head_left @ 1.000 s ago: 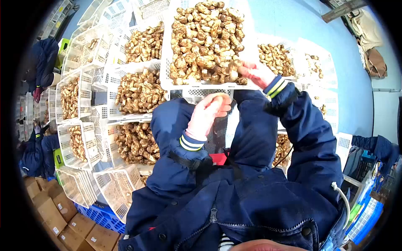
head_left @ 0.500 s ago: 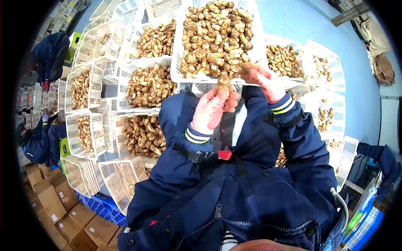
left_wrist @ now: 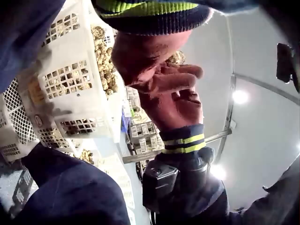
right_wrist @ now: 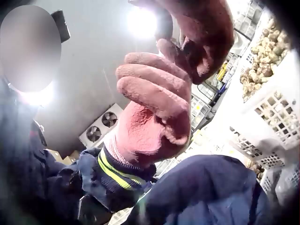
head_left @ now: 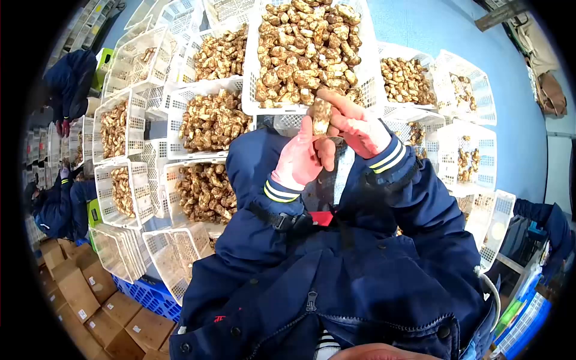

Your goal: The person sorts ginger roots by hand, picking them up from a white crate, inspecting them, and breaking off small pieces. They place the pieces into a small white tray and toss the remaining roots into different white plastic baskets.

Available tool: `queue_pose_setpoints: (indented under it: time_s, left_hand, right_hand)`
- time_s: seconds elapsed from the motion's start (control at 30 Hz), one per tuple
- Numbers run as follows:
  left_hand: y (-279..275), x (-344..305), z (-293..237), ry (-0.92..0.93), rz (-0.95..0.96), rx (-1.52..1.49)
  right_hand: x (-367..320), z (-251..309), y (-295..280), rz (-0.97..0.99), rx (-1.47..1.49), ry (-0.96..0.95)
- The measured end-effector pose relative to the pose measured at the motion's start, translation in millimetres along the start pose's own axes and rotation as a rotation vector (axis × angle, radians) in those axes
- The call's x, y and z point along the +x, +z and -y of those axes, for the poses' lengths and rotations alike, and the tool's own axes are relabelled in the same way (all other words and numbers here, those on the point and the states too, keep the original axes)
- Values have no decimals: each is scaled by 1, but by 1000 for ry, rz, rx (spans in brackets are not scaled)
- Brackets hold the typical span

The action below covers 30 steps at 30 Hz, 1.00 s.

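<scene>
Both hands, in pink gloves, meet just before the near edge of a full white crate (head_left: 372, 96). Between them stands a brown-and-white matsutake mushroom (head_left: 321, 115), its pale stem end downward. My left hand (head_left: 298, 159) holds it low, thumb along its left side and fingers curled beneath. From the right, my right hand (head_left: 359, 127) grips it with thumb and fingers. In the left wrist view only a bit of the mushroom (left_wrist: 176, 57) shows beyond the left hand (left_wrist: 152, 63). The right wrist view shows the right hand (right_wrist: 204, 35) above the left hand (right_wrist: 152, 101), the mushroom hidden.
More white crates of mushrooms stand on the left (head_left: 210, 123) and right (head_left: 408, 83). A slatted, nearly bare crate (head_left: 174, 255) lies at lower left above a blue crate (head_left: 144, 297). Cardboard boxes (head_left: 105, 330) fill the lower-left corner. Another person (head_left: 69, 84) bends over crates at far left.
The left hand came to hold a mushroom near the crate edge. The right hand left the crate, moved inward and now grips that mushroom too. The view shifted slightly.
</scene>
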<state>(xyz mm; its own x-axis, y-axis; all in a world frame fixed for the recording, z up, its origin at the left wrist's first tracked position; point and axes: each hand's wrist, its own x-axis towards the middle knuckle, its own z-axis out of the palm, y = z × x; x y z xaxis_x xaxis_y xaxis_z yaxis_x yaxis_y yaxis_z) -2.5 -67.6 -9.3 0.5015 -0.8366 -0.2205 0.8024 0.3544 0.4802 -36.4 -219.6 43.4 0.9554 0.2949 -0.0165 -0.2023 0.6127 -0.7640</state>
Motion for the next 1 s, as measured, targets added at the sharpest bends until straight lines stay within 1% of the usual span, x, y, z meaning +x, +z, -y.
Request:
queue_pose_setpoints:
  time_s: [0.03,0.07,0.1,0.13,0.17,0.2,0.23,0.3,0.37,0.43,0.5,0.57,0.6,0.7,0.73,0.8,0.87,0.93,0.97,1.0]
  left_hand:
    - [-1,0,0,-41,-27,-87]
    - [1,1,4,-31,-124,-35]
    - [2,1,6,-32,-122,-36]
    - [9,0,3,-15,-165,40]
    - [14,-1,2,3,-211,115]
    - [4,2,8,-16,-254,61]
    - [4,1,8,-17,-256,61]
    - [3,1,7,-72,-352,48]
    - [1,-2,10,-46,-324,19]
    - [2,-3,12,46,-252,82]
    - [5,-1,11,40,-216,73]
    - [9,3,12,107,-301,151]
    - [10,3,14,139,-331,139]
    - [13,0,14,137,-336,83]
    - [15,-1,12,118,-304,31]
    - [15,-1,11,91,-315,22]
    - [16,-1,11,82,-333,22]
    - [16,-1,10,106,-257,-26]
    - [16,-1,9,106,-260,-28]
    - [16,-1,9,92,-252,-9]
  right_hand:
    - [0,-1,0,-38,-15,-24]
    - [0,0,1,-54,-82,-30]
    - [-1,0,1,-70,-150,-35]
    - [0,-2,2,-69,-214,-3]
    - [0,-5,5,-86,-235,-8]
    - [0,-8,9,-103,-257,-12]
    - [-1,-10,10,-103,-254,-11]
    - [-2,-13,10,-106,-213,8]
    - [-3,-14,7,-107,-211,44]
    - [-3,-12,7,-152,-212,56]
    - [-3,-10,8,-148,-183,17]
    - [-4,-9,6,-99,75,-97]
    - [-4,-8,2,-127,-28,-54]
    - [-7,-16,-9,-134,48,-47]
    - [-7,-18,-10,-147,106,-39]
    - [-5,-21,-12,-174,177,-27]
    - [-6,-20,-12,-187,169,-20]
    - [-6,-19,-11,-119,329,-38]
    - [-6,-21,-12,-119,331,-35]
    - [-5,-25,-17,-160,281,-40]
